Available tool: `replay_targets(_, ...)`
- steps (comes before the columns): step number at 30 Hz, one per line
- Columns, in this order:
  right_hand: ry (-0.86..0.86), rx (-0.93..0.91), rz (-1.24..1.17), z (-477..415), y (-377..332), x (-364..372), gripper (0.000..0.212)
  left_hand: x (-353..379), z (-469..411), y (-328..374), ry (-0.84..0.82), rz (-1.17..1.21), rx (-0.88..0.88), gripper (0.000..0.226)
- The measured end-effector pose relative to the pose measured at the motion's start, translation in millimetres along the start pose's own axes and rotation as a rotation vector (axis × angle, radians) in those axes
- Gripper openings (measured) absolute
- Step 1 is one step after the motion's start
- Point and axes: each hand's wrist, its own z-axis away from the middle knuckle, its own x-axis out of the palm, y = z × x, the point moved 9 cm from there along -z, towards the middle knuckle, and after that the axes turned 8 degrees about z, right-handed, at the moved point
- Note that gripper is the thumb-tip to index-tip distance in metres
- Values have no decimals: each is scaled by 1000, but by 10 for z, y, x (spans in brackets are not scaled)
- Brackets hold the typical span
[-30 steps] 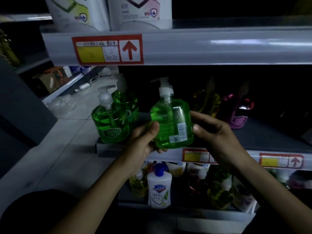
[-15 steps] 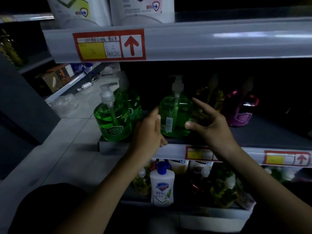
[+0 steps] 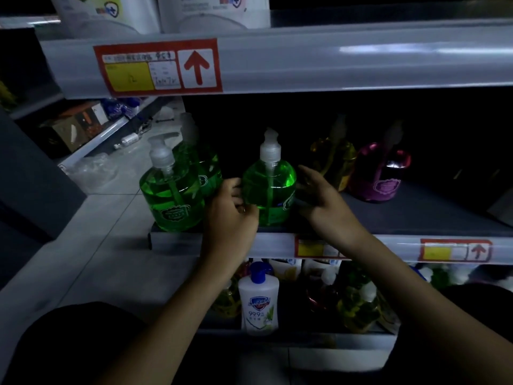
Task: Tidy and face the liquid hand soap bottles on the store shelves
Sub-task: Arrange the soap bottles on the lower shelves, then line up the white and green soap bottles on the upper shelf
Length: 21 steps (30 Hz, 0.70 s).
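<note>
A green soap bottle [image 3: 268, 187] with a clear pump stands near the front of the dark middle shelf [image 3: 402, 212]. My left hand [image 3: 230, 215] grips its lower left side with curled fingers. My right hand [image 3: 319, 195] wraps the bottle's right side, fingers reaching behind it. A logo shows at the bottle's right edge. Two more green bottles [image 3: 172, 195] stand at the shelf's left end, one behind the other.
A yellow bottle [image 3: 336, 159] and a pink bottle [image 3: 380, 173] stand further back to the right. Below, a white bottle with a blue cap [image 3: 259, 304] stands among several others. The upper shelf edge with its red price tag [image 3: 158, 68] overhangs close above.
The green bottle went from in front of the shelf onto it. It has turned, so its barcode label no longer shows. Both hands have closed in on its sides.
</note>
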Motion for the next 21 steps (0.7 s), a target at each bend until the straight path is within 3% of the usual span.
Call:
replay_targets(4,142,-6,-39,13,-8,-149,50,77,-39,-71,-112,-38,-7,64)
replay_targets(6,93,-80,86,18,-100,-74,64,41,3,-21,-88,-188,24,63)
replay_targets(9,-30,-186,178,7,-212,146,95,-273,197,450,133,-307,289,43)
replay_targets(11,10,-206,181,-39,-242,179,104,-672,337,795,378,-376,491,31)
replay_targets(13,94,-202,216,-97,-252,177,103,-1077,315,819,538,-390,482,30)
replay_targets(15,170,-212,311,-175,-272,211,94,-1274,145,597,483,-396,349,32)
replay_targets(17,212,-199,375,-287,-274,254,83,-1213,-3,381,326,-514,275,37)
replay_targets(21,246,-102,480,-486,-297,322,72,-956,-91,224,100,-690,298,52)
